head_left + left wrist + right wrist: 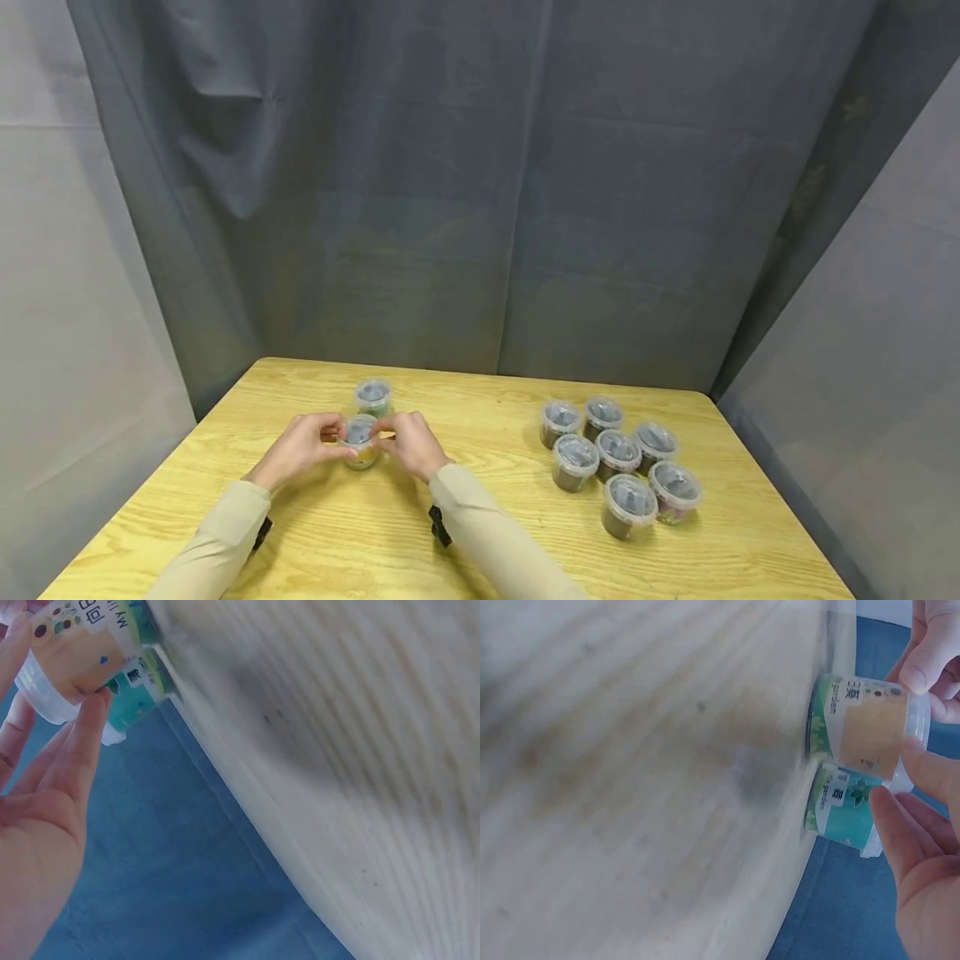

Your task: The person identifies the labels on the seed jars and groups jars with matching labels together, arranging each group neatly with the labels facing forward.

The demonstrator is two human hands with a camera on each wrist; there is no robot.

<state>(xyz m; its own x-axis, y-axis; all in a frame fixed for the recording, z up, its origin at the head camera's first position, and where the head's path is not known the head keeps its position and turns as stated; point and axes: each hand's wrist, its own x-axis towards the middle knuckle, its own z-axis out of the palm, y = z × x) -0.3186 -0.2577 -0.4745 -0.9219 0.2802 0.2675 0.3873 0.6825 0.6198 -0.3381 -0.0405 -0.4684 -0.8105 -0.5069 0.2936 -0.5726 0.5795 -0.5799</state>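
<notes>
On the left side of the table, a small plastic cup [362, 454] with an orange label and a clear lid stands between the two hands. The left hand [303, 447] grips its left side, thumb low and fingers at the lid rim. From the right, the right hand [411, 443] holds the same cup, its thumb and fingertips at the rim. Both wrist views show the orange label [874, 727] and the base down at the tabletop. Right behind it is a second lidded cup [373, 396] with a green label [846, 806], partly hidden by the first.
Several similar lidded cups [617, 450] stand grouped on the right side of the wooden table [480, 533]. A grey curtain [480, 208] hangs behind the table's far edge, with pale panels at left [82, 292] and right [862, 358].
</notes>
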